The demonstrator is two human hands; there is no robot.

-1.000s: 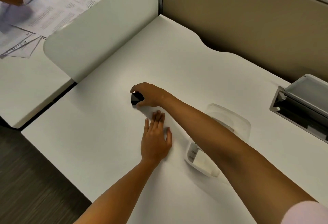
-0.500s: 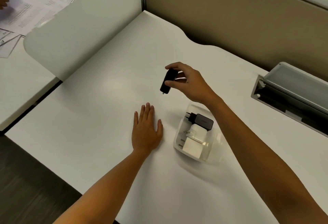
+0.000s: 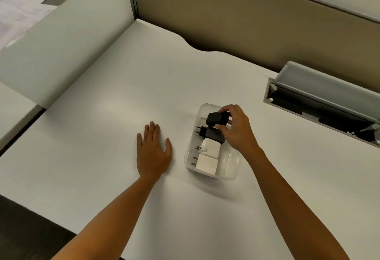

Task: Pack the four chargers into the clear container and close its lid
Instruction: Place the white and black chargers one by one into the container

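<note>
A clear container (image 3: pixel 188 152) sits on the white desk, right of centre. Inside it lie a black charger (image 3: pixel 211 134) with its prongs pointing left and two white chargers, one (image 3: pixel 210 146) in the middle and one (image 3: pixel 206 164) at the near end. My right hand (image 3: pixel 236 130) holds a second black charger (image 3: pixel 216 119) over the container's far end. My left hand (image 3: pixel 153 151) lies flat on the desk, palm down, just left of the container. I see no lid in this frame.
The white desk (image 3: pixel 123 115) is bounded by a white divider panel (image 3: pixel 61 49) on the left and a beige partition (image 3: pixel 226 23) behind. An open grey cable tray (image 3: pixel 320 99) is set in the desk at the right. Papers (image 3: pixel 20 8) lie on the neighbouring desk.
My right hand picked up the black charger from the middle of the desk and carried it right, to above the container's far end. My left hand stayed flat on the desk.
</note>
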